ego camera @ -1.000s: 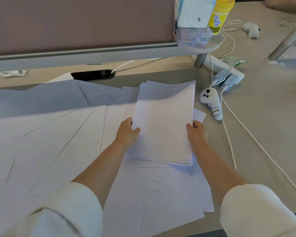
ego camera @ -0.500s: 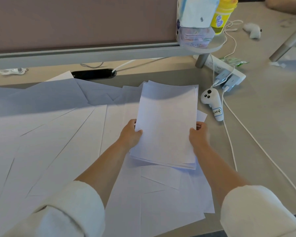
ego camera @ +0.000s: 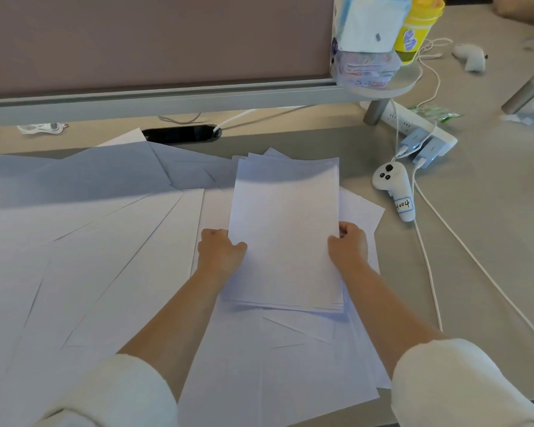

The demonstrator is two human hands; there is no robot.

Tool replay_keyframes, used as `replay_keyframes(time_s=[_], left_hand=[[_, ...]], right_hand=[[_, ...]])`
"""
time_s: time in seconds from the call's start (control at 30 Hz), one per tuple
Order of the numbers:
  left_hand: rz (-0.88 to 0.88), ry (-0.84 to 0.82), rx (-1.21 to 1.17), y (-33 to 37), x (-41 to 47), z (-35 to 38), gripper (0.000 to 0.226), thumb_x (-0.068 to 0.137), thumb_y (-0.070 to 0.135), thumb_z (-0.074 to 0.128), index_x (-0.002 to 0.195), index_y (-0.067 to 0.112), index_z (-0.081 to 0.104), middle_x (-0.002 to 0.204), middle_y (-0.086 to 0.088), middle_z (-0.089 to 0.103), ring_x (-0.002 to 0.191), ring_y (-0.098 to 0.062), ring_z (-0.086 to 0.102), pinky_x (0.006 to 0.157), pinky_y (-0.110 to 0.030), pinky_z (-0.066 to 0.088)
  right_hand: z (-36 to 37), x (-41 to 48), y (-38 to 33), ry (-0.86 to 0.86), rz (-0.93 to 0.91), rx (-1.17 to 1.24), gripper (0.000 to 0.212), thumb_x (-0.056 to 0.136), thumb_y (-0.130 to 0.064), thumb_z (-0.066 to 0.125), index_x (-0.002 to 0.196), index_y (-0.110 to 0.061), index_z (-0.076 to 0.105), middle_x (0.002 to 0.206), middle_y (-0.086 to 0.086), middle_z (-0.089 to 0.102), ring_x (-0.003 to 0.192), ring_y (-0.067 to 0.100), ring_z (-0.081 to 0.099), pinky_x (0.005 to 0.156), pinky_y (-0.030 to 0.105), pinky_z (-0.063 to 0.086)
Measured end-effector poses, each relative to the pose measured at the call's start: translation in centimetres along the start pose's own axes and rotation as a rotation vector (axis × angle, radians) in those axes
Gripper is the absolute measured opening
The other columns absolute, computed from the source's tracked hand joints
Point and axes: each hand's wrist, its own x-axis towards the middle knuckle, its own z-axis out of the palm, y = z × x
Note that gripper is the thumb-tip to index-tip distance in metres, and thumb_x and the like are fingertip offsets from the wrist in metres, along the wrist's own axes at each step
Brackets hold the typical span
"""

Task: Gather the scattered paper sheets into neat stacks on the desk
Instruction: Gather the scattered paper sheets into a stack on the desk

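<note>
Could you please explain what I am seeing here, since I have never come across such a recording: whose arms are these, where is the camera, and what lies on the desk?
There is no machine here: a person works with two bare hands. Every picture comes from one wide-angle camera worn on the person's head, looking forward and down, so the arms reach in from the bottom edge. The left hand and the right hand each grip one long edge of a fairly neat stack of paper. Under it, loose sheets lie fanned across the grey desk. To the right lie a white controller, a power strip with plugs, and white cables. A yellow tub stands at the back.
</note>
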Motion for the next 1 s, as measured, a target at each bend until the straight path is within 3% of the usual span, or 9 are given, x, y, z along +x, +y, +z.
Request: replay_keyframes(time_s=[0.1, 0.2, 0.33, 0.47, 0.7, 0.8, 0.87, 0.93, 1.0], left_hand=[[-0.028, -0.034, 0.017, 0.4, -0.2, 0.0, 0.043, 0.087, 0.024, 0.052, 0.122, 0.001, 0.051, 0.132, -0.01, 0.036, 0.089, -0.031, 0.055, 0.068, -0.029, 0.039], [-0.039, -0.04, -0.09, 0.2, 0.0, 0.0, 0.037, 0.084, 0.022, 0.055, 0.116, 0.004, 0.051, 0.12, -0.011, 0.049, 0.078, -0.027, 0.053, 0.063, -0.028, 0.04], [-0.054, -0.042, -0.185, 0.1, 0.1, 0.0, 0.043, 0.09, 0.024, 0.053, 0.126, 0.007, 0.038, 0.113, -0.011, 0.059, 0.088, -0.027, 0.056, 0.075, -0.032, 0.043], [0.023, -0.041, -0.185, 0.1, 0.1, 0.1, 0.052, 0.093, 0.031, 0.053, 0.135, 0.008, 0.034, 0.132, -0.011, 0.053, 0.113, -0.032, 0.054, 0.087, -0.033, 0.042], [0.126, -0.145, -0.309, -1.3, 0.1, -0.4, 0.05, 0.091, 0.016, 0.056, 0.135, 0.019, 0.033, 0.122, -0.01, 0.058, 0.101, -0.029, 0.059, 0.09, -0.039, 0.049], [0.182, -0.231, -0.342, -1.6, -0.1, -1.0, 0.051, 0.093, 0.014, 0.054, 0.137, 0.022, 0.031, 0.128, -0.007, 0.055, 0.109, -0.029, 0.058, 0.098, -0.045, 0.047], [0.222, -0.259, -0.327, -1.4, -0.1, -1.2, 0.05, 0.094, 0.015, 0.052, 0.139, 0.023, 0.031, 0.128, -0.001, 0.052, 0.109, -0.025, 0.056, 0.097, -0.039, 0.046], [0.276, -0.255, -0.288, -0.9, -0.1, -1.3, 0.049, 0.095, 0.016, 0.052, 0.14, 0.023, 0.033, 0.126, 0.003, 0.05, 0.109, -0.022, 0.054, 0.095, -0.034, 0.044], [0.329, -0.229, -0.244, -0.3, 0.0, -1.2, 0.047, 0.094, 0.015, 0.052, 0.138, 0.021, 0.037, 0.127, 0.001, 0.052, 0.108, -0.021, 0.054, 0.094, -0.032, 0.043]], right_hand=[[0.0, 0.0, -0.4, 0.014, -0.003, -0.008, 0.029, 0.085, -0.001, 0.047, 0.111, -0.005, 0.06, 0.106, 0.007, 0.059, 0.078, 0.022, 0.054, 0.053, 0.022, 0.037], [-0.2, 0.1, -0.6, 0.01, 0.009, 0.002, 0.027, 0.087, -0.003, 0.048, 0.112, -0.005, 0.059, 0.111, 0.009, 0.059, 0.081, 0.021, 0.053, 0.055, 0.024, 0.04], [-0.4, 0.1, -0.6, -0.017, 0.044, 0.039, 0.024, 0.086, -0.004, 0.052, 0.108, -0.007, 0.061, 0.103, 0.009, 0.066, 0.084, 0.022, 0.058, 0.076, 0.033, 0.05], [-0.8, 0.2, -0.8, -0.05, 0.071, 0.074, 0.025, 0.084, -0.001, 0.052, 0.106, -0.005, 0.062, 0.098, 0.01, 0.066, 0.082, 0.024, 0.058, 0.074, 0.033, 0.051], [-1.3, 0.1, -0.6, -0.118, 0.143, 0.174, 0.017, 0.084, -0.005, 0.054, 0.1, -0.006, 0.058, 0.091, 0.008, 0.06, 0.07, 0.019, 0.055, 0.06, 0.025, 0.046], [-1.1, 0.0, 0.1, -0.088, 0.222, 0.282, 0.042, 0.081, -0.021, 0.066, 0.117, -0.011, 0.048, 0.106, 0.009, 0.058, 0.089, 0.025, 0.061, 0.077, 0.037, 0.055], [-1.3, -0.1, 0.6, -0.094, 0.275, 0.353, 0.05, 0.075, -0.025, 0.07, 0.119, -0.011, 0.05, 0.109, 0.008, 0.059, 0.093, 0.027, 0.063, 0.086, 0.045, 0.055], [-1.3, 0.2, 1.6, -0.109, 0.265, 0.365, 0.027, 0.075, -0.017, 0.065, 0.099, -0.004, 0.06, 0.097, 0.013, 0.065, 0.081, 0.027, 0.063, 0.078, 0.043, 0.057], [-1.6, 0.1, 2.4, -0.087, 0.24, 0.286, 0.003, 0.078, -0.01, 0.058, 0.08, -0.011, 0.056, 0.081, 0.012, 0.058, 0.071, 0.023, 0.052, 0.059, 0.032, 0.045]])
